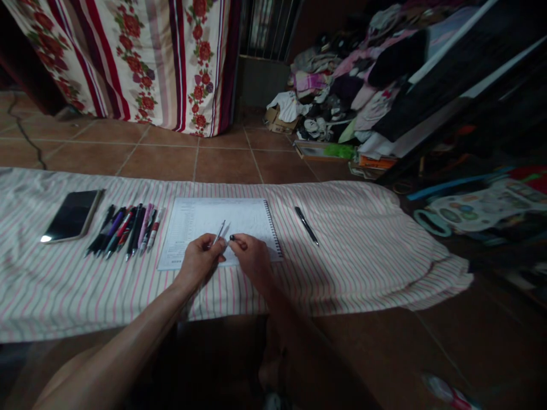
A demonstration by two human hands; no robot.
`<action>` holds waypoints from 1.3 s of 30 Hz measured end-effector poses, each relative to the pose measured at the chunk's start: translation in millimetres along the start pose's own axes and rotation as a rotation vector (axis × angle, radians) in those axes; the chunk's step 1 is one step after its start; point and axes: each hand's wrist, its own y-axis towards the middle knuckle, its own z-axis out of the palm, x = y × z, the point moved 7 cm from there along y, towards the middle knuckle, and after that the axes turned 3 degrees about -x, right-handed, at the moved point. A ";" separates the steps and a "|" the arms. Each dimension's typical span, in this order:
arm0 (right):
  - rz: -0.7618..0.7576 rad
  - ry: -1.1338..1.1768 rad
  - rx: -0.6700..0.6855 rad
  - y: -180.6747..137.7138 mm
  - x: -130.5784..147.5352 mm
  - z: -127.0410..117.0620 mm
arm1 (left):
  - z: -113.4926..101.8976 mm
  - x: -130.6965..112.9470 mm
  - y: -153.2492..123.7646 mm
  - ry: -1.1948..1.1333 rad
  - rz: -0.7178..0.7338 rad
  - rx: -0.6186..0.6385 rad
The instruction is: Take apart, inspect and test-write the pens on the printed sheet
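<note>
My left hand (204, 251) is closed around a slim, pale pen (219, 230), whose narrow end points up and away from me. Close beside it, my right hand (253, 257) pinches a small black-ended piece (232, 237); it looks like a pen part, but the fingers cover most of it. Both hands are over a spiral notebook (183, 219) with printed text along its left side. To the right of the notebook a black pen (306, 226) lies at a slant. A row of several pens (128, 230) lies to the left.
A dark-screened phone or tablet (73, 213) lies left of the pens. A striped cloth (363, 245) covers the low table. Beyond are a tiled floor (166, 159), a floral curtain (149, 62) and a heap of clothes (342, 85). A colourful plastic item (474, 208) stands at right.
</note>
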 end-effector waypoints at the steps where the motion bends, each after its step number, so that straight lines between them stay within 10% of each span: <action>1: -0.003 -0.008 0.008 -0.3 -1.1 1.4 | 0.4 -1.2 -0.6 -0.008 0.000 0.003; 29: -0.321 -0.308 0.104 -12.1 18.8 9.8 | 7.1 -1.0 3.2 0.033 0.160 0.054; 39: -0.143 0.010 0.042 -3.8 9.0 1.3 | 5.1 -11.9 -5.7 -0.128 -0.018 0.021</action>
